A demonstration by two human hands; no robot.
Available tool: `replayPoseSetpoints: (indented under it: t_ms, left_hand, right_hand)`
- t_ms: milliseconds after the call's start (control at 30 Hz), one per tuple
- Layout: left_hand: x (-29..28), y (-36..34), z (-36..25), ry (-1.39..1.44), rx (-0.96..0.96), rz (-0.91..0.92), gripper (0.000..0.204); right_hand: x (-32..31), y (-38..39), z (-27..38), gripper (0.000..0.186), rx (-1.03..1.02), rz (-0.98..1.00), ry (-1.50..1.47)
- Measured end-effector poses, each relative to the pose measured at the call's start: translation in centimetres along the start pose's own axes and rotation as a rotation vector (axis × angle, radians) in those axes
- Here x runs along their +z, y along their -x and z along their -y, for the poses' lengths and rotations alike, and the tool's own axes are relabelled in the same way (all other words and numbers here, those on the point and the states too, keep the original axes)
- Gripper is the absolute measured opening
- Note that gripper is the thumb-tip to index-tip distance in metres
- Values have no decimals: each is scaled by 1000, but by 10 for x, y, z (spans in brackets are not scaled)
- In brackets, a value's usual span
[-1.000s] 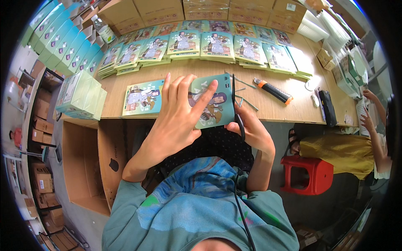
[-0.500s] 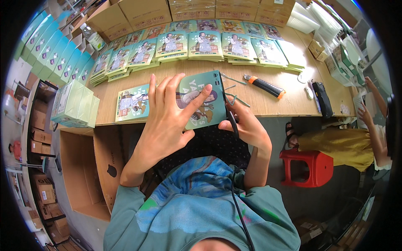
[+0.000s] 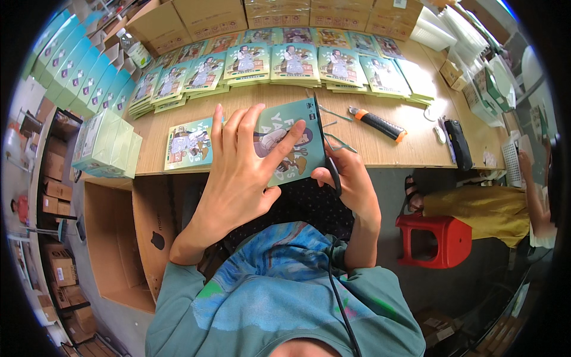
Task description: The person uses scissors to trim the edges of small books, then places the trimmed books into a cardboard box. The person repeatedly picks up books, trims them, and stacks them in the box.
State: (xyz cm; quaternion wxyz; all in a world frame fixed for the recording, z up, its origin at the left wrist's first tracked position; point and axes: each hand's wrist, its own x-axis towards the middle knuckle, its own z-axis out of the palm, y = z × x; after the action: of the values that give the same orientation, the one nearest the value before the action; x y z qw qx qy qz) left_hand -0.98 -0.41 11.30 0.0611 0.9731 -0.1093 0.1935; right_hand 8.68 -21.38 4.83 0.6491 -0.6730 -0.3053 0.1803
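"Card [image 3: 302, 156], centre of the frame: how was it held?"

"By the left hand [image 3: 244, 169], whose index finger lay straight across the printed face while the other fingers stood spread toward the card's left side. The grip behind it was hidden. The flat finger probably steadied the card and left its right edge free."

"What occupied that edge?"

"Scissors [image 3: 335, 178]. The right hand [image 3: 355, 181] was curled around the dark handle, thumb bent close to the card's lower right corner, and the blade ran along the edge, presumably to follow a straight line. Whether the blades were parted could not be told."

"Why did the card overlap the near rim of the table [image 3: 383, 152]?"

"Its lower part showed past that rim, which likely gave the right wrist room. Whether it touched the table could not be judged."

"And the surroundings?"

"Thin green strips [image 3: 335, 113] lay just right of the blade. A cutter [image 3: 376, 124] lay right of centre, apart from both hands. A second card [image 3: 189, 146] lay flat at left of centre, beside the left hand. Card piles [image 3: 294, 62] stood in a row at upper centre, presumably set back to leave working space in front."
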Motion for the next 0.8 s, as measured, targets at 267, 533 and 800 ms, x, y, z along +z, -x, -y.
replayPoseSetpoints:
  t_ms: [267,533,800]
  left_hand:
    - [4,-1,6,31,5,14,109]
    - [11,1,12,116,70,103,104]
    - [16,-1,11,106,47,78,105]
  right_hand:
    - [8,3,-8,49,91,-80,-11]
    - [-1,-14,-22,49,-7,62,-91]
    - [2,-14,-17,44,89,-50,20]
